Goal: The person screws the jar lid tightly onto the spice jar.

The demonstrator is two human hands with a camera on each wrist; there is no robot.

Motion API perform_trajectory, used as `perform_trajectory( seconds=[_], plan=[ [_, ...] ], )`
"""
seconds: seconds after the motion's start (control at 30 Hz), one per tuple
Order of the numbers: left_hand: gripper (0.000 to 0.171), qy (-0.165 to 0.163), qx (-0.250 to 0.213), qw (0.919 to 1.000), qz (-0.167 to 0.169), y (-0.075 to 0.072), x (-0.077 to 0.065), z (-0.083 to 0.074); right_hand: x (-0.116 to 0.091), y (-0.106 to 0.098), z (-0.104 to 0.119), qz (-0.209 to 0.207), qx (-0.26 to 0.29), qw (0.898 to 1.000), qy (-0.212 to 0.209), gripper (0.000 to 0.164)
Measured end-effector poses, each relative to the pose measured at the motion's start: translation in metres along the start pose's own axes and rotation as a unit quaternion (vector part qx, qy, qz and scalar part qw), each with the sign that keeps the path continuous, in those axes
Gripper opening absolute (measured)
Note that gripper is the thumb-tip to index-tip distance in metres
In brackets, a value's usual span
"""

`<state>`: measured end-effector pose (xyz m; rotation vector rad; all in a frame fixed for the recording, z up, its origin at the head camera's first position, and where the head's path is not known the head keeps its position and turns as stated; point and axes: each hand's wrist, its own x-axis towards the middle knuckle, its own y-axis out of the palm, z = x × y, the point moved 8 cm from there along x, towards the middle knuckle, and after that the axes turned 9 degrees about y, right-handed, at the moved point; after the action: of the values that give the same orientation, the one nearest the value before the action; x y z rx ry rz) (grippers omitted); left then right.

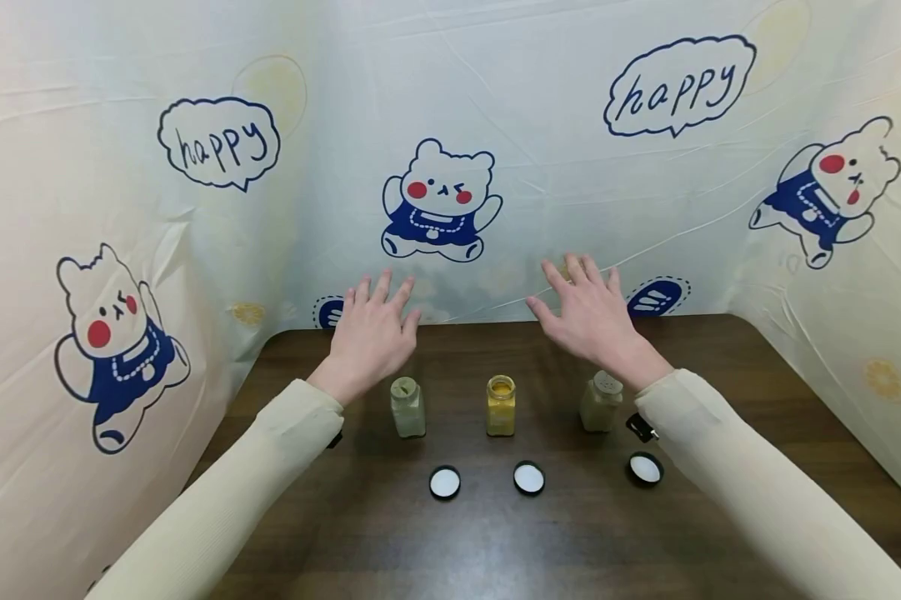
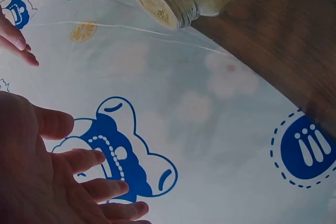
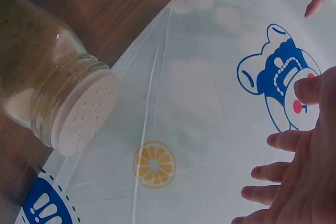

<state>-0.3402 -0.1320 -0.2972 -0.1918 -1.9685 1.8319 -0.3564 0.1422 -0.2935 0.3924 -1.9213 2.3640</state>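
Note:
My left hand (image 1: 373,337) hovers above the table's back part with fingers spread, holding nothing. Likewise spread and holding nothing, my right hand (image 1: 594,315) is raised on the other side. Below and right of the left wrist stands a glass jar of pale greenish powder (image 1: 408,414), its pale mouth (image 2: 153,4) facing the left wrist camera. A jar of yellow powder (image 1: 501,415) stands upright between the hands, uncapped. Under the right wrist is a jar with a perforated shaker top (image 1: 608,383), whose holes (image 3: 86,111) show in the right wrist view. Neither hand touches a jar.
Three black lids with white linings lie in front of the jars: a left one (image 1: 444,482), a middle one (image 1: 528,478) and a right one (image 1: 645,470). The dark wooden table (image 1: 330,533) ends against a printed cloth backdrop (image 1: 450,100) that also hangs at both sides.

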Motion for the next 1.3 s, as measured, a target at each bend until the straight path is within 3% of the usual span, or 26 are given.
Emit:
perform_trajectory(
  seconds=[1.3],
  plan=[
    [0.060, -0.006, -0.016, 0.9999, 0.002, 0.005, -0.010, 0.004, -0.009, 0.015, 0.023, 0.010, -0.002, 1.000, -0.016, 0.075]
  ],
)
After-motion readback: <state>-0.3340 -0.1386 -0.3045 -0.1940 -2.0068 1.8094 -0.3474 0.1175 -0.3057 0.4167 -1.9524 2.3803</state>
